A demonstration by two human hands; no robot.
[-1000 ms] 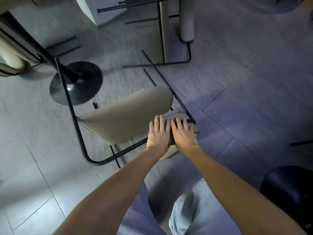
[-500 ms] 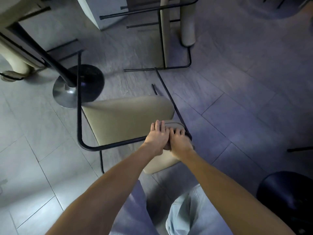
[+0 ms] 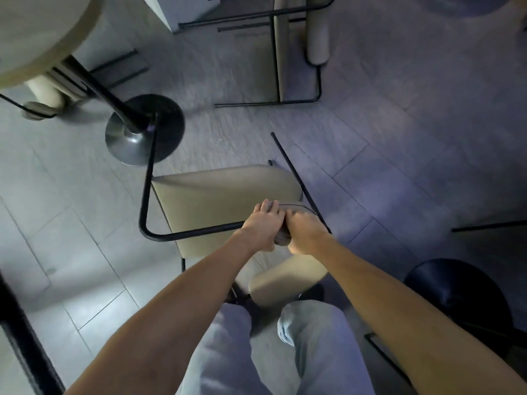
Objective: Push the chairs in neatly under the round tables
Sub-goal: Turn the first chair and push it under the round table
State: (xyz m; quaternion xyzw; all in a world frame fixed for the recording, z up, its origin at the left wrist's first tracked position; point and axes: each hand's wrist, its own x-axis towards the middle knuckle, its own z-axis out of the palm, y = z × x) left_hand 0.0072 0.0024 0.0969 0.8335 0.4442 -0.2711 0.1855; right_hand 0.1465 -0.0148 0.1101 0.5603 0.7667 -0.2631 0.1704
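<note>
A beige chair (image 3: 222,201) with a black tube frame stands in the middle of the floor, seen from above. My left hand (image 3: 263,226) and my right hand (image 3: 305,232) sit side by side, both closed on the top of its backrest. The chair's seat points toward a round table (image 3: 48,35) at the upper left. That table rests on a black post with a round metal base (image 3: 142,129). The chair's left frame rail reaches up to the edge of that base. My legs stand just behind the chair.
A second beige chair (image 3: 296,49) stands at the top centre. Another beige chair (image 3: 45,92) sits under the round table at the left. A dark round stool (image 3: 459,297) is close at my right. A black edge runs along the lower left.
The chair has swung round and moved toward the round table's base, both hands staying on its backrest. My view has shifted, so the table top now shows at the upper left.
</note>
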